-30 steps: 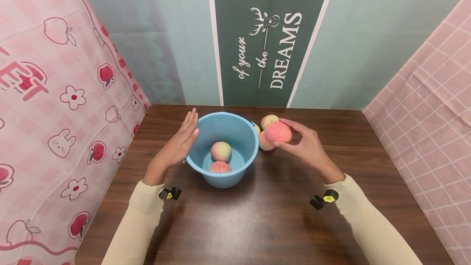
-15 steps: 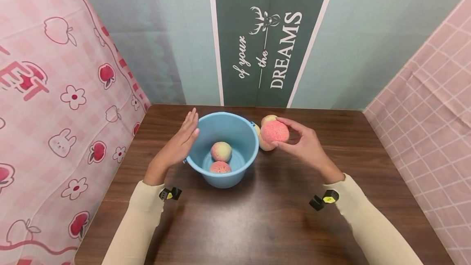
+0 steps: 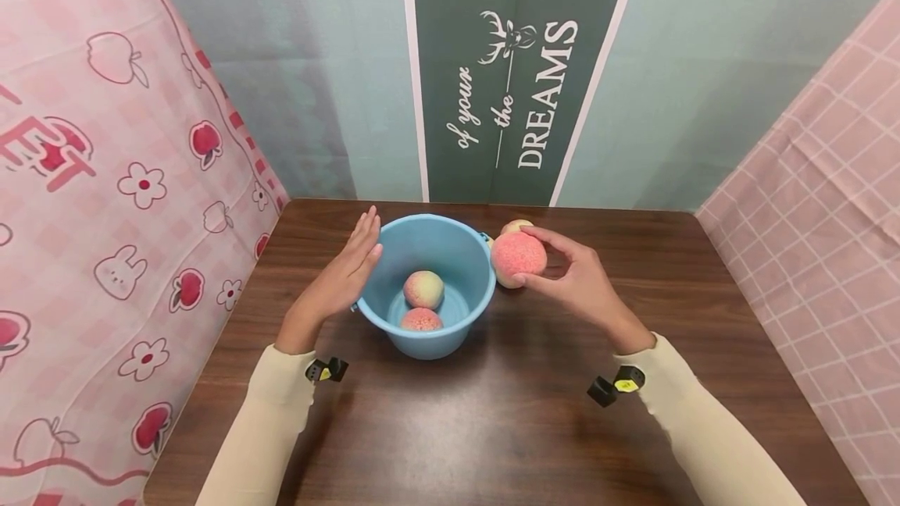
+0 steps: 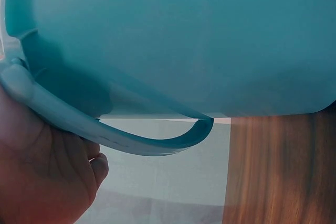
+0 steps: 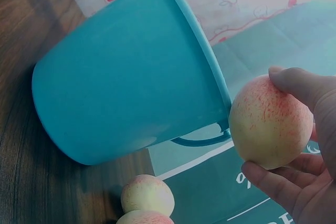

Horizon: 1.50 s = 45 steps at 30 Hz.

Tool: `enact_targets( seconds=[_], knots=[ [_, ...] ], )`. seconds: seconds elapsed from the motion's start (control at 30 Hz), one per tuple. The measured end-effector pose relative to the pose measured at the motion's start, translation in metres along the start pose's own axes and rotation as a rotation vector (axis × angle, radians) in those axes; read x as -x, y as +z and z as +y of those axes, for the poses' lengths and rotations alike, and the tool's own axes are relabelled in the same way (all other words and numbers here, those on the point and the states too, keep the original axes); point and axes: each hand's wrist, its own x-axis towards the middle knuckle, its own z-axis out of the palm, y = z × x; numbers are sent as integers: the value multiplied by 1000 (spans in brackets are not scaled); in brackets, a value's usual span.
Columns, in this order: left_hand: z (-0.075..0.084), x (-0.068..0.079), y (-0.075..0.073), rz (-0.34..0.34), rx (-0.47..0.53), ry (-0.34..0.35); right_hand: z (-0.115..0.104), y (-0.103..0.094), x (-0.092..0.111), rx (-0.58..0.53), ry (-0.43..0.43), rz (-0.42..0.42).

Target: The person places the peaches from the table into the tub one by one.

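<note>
My right hand (image 3: 580, 276) pinches a pink peach (image 3: 519, 254) between thumb and fingers, just off the right rim of a blue bucket (image 3: 429, 346). From the right wrist view this peach (image 5: 270, 124) shows a yellow side with red speckles, held at rim height. Two peaches lie inside the bucket: a yellow-pink one (image 3: 424, 290) and a redder one (image 3: 422, 319). My left hand (image 3: 337, 276), fingers straight, rests against the bucket's left side. In the left wrist view the bucket's handle (image 4: 152, 145) hangs beside the left hand (image 4: 47, 166).
Behind the held peach, more peaches (image 3: 517, 226) sit on the brown wooden table (image 3: 450, 428), partly hidden. A pink printed cloth (image 3: 119, 201) borders the left, a pink grid cloth (image 3: 830, 162) the right. A green-grey hanging with lettering (image 3: 506, 100) stands at the back.
My right hand has moved a little left with the peach, bringing it closer to the bucket's rim and covering more of the peaches behind. My left hand stays in place.
</note>
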Motion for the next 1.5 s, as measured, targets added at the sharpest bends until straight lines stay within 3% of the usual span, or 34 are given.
enact_targets(
  seconds=[0.13,0.4,0.53,0.77,1.13,1.33,1.5],
  knots=[
    [1,-1,0,9,-7,-1,-6,0,0,-5,-7,-3],
    [2,0,1,3,-3,-9,-40,2,0,-46,-16,-20],
    [4,0,0,3,4,-9,-41,5,-1,-64,-20,-29],
    [1,0,0,10,2,2,-25,12,-9,-37,-20,-34],
    [1,-2,0,16,3,-1,-60,16,-9,-53,-74,-49],
    [1,-3,1,17,6,4,-63,20,-13,-67,-85,-71],
    [1,-3,1,17,4,-3,-65,25,-17,-24,-151,-78]
  ],
)
